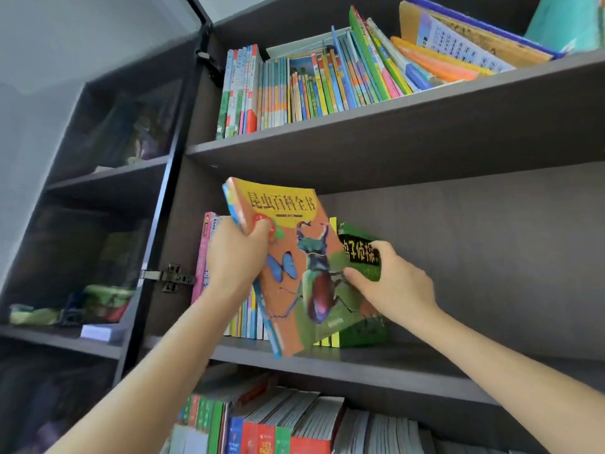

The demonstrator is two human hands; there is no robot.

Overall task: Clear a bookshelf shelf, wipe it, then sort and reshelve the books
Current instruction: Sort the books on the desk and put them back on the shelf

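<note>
Your forearms filled the bottom of the shot, both stretched up at the middle shelf (409, 365). Left hand (235, 253) had its fingers wrapped tight round the top corner of the insect book (304, 267), which sat tilted with its bottom corner just past the shelf lip. Right hand (396, 283) pinched the green book (363, 335) right behind it, thumb on the front. Rest of the row (248, 319) stood upright at the shelf's left end.
</note>
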